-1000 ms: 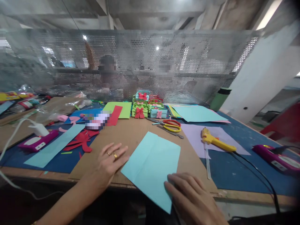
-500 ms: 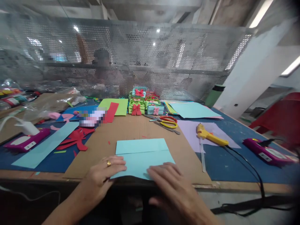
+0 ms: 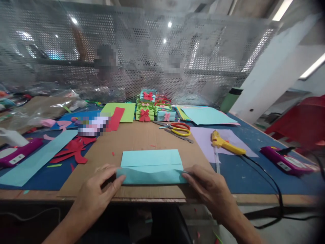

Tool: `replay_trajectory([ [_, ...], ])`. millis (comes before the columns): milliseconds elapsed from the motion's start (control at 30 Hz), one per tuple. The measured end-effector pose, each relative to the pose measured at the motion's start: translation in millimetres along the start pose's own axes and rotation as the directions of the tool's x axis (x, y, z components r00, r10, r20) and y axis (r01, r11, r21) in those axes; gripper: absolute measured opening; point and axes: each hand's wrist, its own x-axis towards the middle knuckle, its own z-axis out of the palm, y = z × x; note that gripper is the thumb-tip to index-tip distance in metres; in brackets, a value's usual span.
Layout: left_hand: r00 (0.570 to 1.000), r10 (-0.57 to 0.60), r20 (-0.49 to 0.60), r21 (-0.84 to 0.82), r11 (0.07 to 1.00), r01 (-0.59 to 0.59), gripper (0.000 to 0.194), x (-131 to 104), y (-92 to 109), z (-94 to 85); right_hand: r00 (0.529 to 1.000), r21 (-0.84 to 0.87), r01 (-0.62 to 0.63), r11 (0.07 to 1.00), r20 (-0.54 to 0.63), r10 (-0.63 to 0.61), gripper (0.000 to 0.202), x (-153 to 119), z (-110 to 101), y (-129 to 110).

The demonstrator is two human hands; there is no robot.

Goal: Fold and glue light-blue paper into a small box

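Hands, two, each pinch one folded light-blue paper sheet between thumb and fingers in the head view: left hand at its nine-o'clock end, right hand at three. The sheet lies between them on brown cardboard, near edge turned up. Clockwise from it: at twelve, at least four small paper baskets with bows, insides hidden; at one, scissors with red and yellow handles; at half past one, one green bottle, contents unseen; at two, one yellow hot-glue gun; two purple power strips, one at three, one at nine.
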Motion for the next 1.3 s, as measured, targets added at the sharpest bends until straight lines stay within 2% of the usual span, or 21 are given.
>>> replay_trajectory([
  [133, 0.990, -0.004, -0.141, 0.155, 0.988, 0.026, 0.030, 4.1, 4.1, 13.1, 0.997, -0.174, -0.046, 0.984, -0.067, 0.035, 0.023, 8.3, 12.8, 6.3],
  [233, 0.980, 0.046, -0.194, 0.242, 0.970, 0.003, 0.026, 4.7, 3.6, 22.1, 0.989, -0.211, -0.096, 0.973, -0.129, 0.070, 0.018, 10.5, 18.3, 7.6],
  [300, 0.981, 0.075, -0.181, 0.275, 0.961, -0.023, 0.022, 3.5, 1.8, 25.4, 0.988, -0.191, -0.099, 0.977, -0.138, 0.073, 0.016, 9.6, 19.5, 6.8],
  [467, 0.988, 0.122, -0.090, 0.311, 0.946, -0.089, 0.031, 0.2, 0.2, 27.1, 0.990, -0.197, -0.107, 0.975, -0.108, 0.087, 0.013, 5.1, 20.3, 5.2],
  [567, 0.985, 0.149, -0.092, 0.298, 0.947, -0.116, 0.026, 0.0, 2.3, 28.8, 0.990, -0.209, -0.124, 0.970, -0.098, 0.105, 0.010, 5.1, 21.1, 5.9],
  [767, 0.988, 0.133, -0.082, 0.300, 0.948, -0.102, 0.028, -0.3, 3.6, 29.6, 0.980, -0.182, -0.192, 0.965, -0.084, 0.179, 0.010, 9.4, 20.8, 3.5],
  [1033, 0.988, 0.113, -0.108, 0.332, 0.941, -0.072, 0.029, -2.6, 1.4, 29.3, 0.947, -0.196, -0.318, 0.928, -0.012, 0.322, 0.015, 13.9, 17.1, -1.0],
  [1200, 0.982, 0.113, -0.152, 0.358, 0.932, -0.051, 0.030, -1.7, 6.6, 29.3, 0.960, -0.242, -0.275, 0.930, -0.014, 0.280, 0.019, 10.8, 20.3, 5.7],
  [1300, 0.979, 0.073, -0.191, 0.358, 0.934, 0.000, 0.030, -1.0, 13.9, 29.8, 0.963, -0.266, -0.267, 0.926, -0.045, 0.265, 0.029, 5.4, 24.8, 16.5],
])
